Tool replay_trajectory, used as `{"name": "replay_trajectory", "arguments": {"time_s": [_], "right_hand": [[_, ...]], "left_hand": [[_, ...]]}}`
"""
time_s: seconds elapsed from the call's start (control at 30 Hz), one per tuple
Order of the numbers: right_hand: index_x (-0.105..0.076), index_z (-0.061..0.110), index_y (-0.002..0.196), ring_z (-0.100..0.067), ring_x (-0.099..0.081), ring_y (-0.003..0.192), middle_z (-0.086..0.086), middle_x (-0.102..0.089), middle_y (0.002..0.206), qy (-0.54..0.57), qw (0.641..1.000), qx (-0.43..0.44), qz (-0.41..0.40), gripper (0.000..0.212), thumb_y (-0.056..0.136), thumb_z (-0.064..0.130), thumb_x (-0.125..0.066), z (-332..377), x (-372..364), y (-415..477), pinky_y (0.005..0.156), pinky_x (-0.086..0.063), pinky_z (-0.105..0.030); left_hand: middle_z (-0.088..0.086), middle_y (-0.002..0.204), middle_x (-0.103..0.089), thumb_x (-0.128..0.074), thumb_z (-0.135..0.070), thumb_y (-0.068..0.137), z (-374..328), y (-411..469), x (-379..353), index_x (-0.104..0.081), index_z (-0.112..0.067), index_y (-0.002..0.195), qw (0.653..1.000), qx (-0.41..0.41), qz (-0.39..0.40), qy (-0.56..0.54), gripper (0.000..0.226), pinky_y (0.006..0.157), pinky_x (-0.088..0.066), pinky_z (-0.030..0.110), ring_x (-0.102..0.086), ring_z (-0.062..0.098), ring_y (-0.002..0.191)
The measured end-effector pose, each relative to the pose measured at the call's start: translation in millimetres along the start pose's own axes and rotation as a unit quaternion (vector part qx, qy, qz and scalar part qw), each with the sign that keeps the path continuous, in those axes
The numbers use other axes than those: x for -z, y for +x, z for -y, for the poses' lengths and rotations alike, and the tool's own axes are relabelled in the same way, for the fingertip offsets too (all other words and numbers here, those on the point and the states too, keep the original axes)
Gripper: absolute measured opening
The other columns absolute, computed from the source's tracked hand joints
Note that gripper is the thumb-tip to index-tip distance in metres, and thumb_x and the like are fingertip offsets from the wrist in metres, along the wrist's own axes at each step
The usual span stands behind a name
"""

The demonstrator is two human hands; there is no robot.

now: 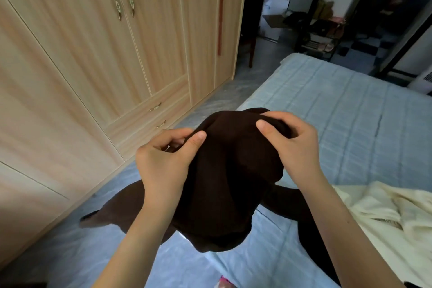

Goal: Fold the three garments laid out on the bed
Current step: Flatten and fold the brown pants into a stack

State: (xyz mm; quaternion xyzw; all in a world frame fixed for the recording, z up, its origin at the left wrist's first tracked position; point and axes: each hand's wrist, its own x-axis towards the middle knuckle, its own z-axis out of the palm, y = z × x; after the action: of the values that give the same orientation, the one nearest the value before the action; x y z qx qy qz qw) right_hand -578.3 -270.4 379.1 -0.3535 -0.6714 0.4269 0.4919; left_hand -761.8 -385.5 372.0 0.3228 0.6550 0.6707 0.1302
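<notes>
A dark brown garment (231, 170) hangs lifted above the bed (350, 128), bunched between both hands. My left hand (163, 161) pinches its upper left edge between thumb and fingers. My right hand (289, 145) grips the upper right edge, with the thumb on the near side. The garment's lower parts and sleeves trail down onto the light blue bedspread on both sides. A cream garment (385, 224) lies crumpled on the bed at the lower right. A small pink patch of something (225, 282) shows at the bottom edge.
A tall light wooden wardrobe (105, 54) with drawers fills the left side, with a strip of grey floor (217, 98) between it and the bed. Beyond the bed's far end are a dark doorway and a shoe rack (320, 40).
</notes>
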Motion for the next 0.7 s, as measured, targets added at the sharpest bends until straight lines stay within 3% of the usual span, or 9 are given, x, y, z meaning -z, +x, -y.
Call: {"name": "replay_trajectory", "arguments": {"time_s": [0.23, 0.4, 0.47, 0.6, 0.7], "right_hand": [[-0.075, 0.038, 0.088, 0.005, -0.066, 0.095, 0.022, -0.073, 0.094, -0.102, 0.989, -0.079, 0.077, 0.015, 0.082, 0.026, -0.080, -77.3, 39.1, 68.5, 0.080, -0.044, -0.003], [-0.071, 0.040, 0.094, 0.005, -0.059, 0.105, 0.018, -0.068, 0.104, -0.196, 0.969, -0.121, 0.090, 0.019, 0.083, 0.027, -0.080, -166.3, 62.7, 70.2, 0.093, -0.037, -0.003], [-0.073, 0.030, 0.100, 0.002, -0.059, 0.107, 0.010, -0.066, 0.110, -0.208, 0.962, -0.155, 0.089, 0.021, 0.083, 0.020, -0.080, -203.7, 63.3, 55.4, 0.097, -0.035, -0.004], [-0.065, 0.021, 0.111, 0.012, -0.053, 0.105, 0.005, -0.061, 0.113, -0.195, 0.943, -0.270, -0.012, 0.038, 0.079, 0.007, -0.081, -260.5, 58.8, 11.6, 0.100, -0.041, -0.017], [-0.054, 0.023, 0.119, 0.005, -0.052, 0.105, 0.014, -0.051, 0.112, -0.195, 0.918, -0.322, -0.127, 0.057, 0.073, 0.006, -0.082, -277.0, 48.2, -19.7, 0.097, -0.046, -0.023]], "left_hand": [[-0.013, 0.073, -0.071, -0.086, -0.030, 0.073, 60.2, 29.4, -74.7, -0.079, -0.032, 0.077, 0.995, 0.066, 0.062, 0.051, 0.008, 0.068, -0.047, 0.009, -0.065, 0.003, 0.072], [-0.011, 0.070, -0.068, -0.086, -0.030, 0.073, 141.4, 26.5, -129.3, -0.074, -0.031, 0.078, 0.975, 0.151, 0.132, 0.096, 0.013, 0.063, -0.045, 0.009, -0.061, 0.005, 0.066], [-0.001, 0.074, -0.065, -0.084, -0.026, 0.078, 177.8, 16.8, -143.5, -0.068, -0.030, 0.084, 0.946, 0.187, 0.228, 0.137, 0.017, 0.063, -0.045, 0.011, -0.058, 0.011, 0.066], [-0.001, 0.088, -0.067, -0.076, -0.038, 0.084, 232.1, 10.0, -159.4, -0.059, -0.025, 0.109, 0.826, 0.269, 0.448, 0.210, 0.033, 0.073, -0.049, 0.020, -0.062, 0.009, 0.071], [-0.010, 0.096, -0.064, -0.071, -0.049, 0.084, 251.3, 38.6, -182.6, -0.055, -0.033, 0.112, 0.798, 0.203, 0.509, 0.253, 0.037, 0.073, -0.049, 0.020, -0.063, 0.004, 0.079]]}}
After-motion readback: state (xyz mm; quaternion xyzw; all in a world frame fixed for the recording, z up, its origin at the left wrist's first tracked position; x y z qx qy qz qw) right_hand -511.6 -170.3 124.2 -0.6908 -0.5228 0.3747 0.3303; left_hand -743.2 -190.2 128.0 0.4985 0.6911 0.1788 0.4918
